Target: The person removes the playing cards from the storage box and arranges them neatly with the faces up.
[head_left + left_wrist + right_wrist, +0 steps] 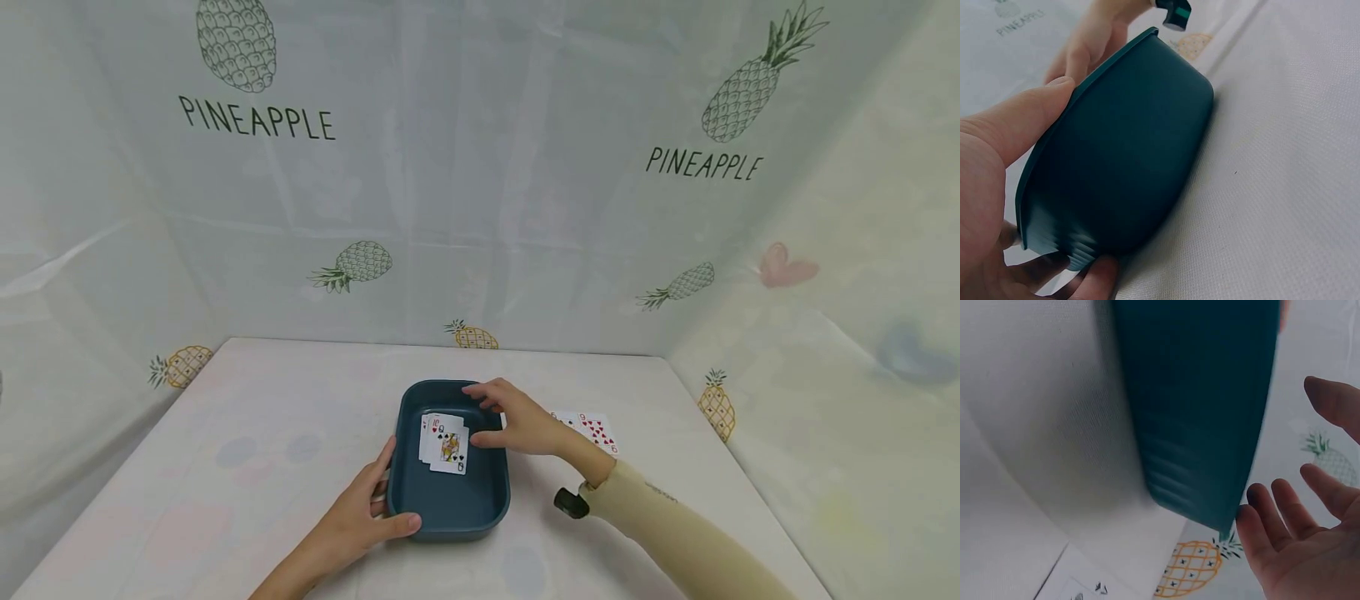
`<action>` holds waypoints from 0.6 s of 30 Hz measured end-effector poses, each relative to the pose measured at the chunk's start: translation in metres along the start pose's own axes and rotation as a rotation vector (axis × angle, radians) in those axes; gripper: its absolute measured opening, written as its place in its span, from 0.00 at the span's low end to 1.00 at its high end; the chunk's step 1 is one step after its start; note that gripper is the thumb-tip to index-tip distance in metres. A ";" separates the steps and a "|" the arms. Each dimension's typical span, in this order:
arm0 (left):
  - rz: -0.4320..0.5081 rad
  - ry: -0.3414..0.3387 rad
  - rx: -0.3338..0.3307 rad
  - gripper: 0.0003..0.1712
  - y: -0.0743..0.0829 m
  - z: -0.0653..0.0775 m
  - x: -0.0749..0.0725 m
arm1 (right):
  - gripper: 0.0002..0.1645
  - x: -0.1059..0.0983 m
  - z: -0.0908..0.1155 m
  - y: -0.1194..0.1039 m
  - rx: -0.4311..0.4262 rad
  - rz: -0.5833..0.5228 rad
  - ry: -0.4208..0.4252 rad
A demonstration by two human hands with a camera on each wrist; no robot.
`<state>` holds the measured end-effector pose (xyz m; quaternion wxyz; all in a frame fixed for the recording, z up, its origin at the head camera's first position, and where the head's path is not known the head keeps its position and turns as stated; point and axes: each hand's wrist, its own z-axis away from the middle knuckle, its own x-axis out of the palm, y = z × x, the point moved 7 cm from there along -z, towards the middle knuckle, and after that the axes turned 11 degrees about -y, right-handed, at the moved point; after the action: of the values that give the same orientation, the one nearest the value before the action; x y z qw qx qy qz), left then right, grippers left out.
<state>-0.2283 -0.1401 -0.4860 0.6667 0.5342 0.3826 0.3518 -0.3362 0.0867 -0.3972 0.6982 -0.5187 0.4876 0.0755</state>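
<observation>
A dark blue-green rectangular tray [450, 507] stands on the table in the head view. Inside it lie several overlapping playing cards [448, 447], a queen of spades face up on top. My left hand [347, 518] grips the tray's left side, thumb over the rim and fingers round the outer wall [1122, 144]. Over the right rim hovers my right hand [525, 421], fingers spread and holding nothing. In the right wrist view its fingertips [1249, 515] are close to the rim; contact is unclear. More playing cards [597, 430] lie on the table behind the right wrist, partly hidden.
A white cloth with faint coloured spots covers the table [300, 400]. Behind it hangs a pale curtain [480, 183] with pineapple prints. A black wrist device [572, 503] is strapped at the right sleeve [667, 525].
</observation>
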 end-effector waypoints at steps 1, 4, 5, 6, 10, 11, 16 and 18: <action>0.002 -0.003 0.000 0.68 0.000 0.000 0.000 | 0.44 0.003 -0.003 0.000 -0.001 -0.001 -0.003; 0.000 -0.005 -0.003 0.68 0.000 0.000 0.000 | 0.43 0.011 -0.011 0.001 -0.006 0.010 -0.012; 0.000 -0.006 -0.002 0.68 0.000 0.000 0.000 | 0.43 0.014 -0.014 0.002 -0.007 0.020 -0.016; 0.002 -0.009 0.000 0.68 0.000 0.000 0.000 | 0.42 0.017 -0.017 0.004 -0.005 0.030 -0.022; 0.019 -0.028 0.023 0.67 0.000 0.001 0.001 | 0.42 0.029 -0.027 0.007 0.013 0.114 -0.047; 0.027 -0.034 0.029 0.67 0.000 0.001 0.001 | 0.41 0.031 -0.029 0.007 0.019 0.148 -0.051; 0.046 -0.053 0.031 0.66 0.000 0.000 0.001 | 0.42 0.040 -0.037 0.008 0.055 0.348 -0.074; 0.039 -0.053 0.026 0.66 0.001 0.000 0.001 | 0.42 0.042 -0.039 0.008 0.075 0.393 -0.078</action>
<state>-0.2277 -0.1392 -0.4855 0.6628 0.5592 0.3588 0.3453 -0.3430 0.0424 -0.4335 0.7072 -0.3842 0.5544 0.2121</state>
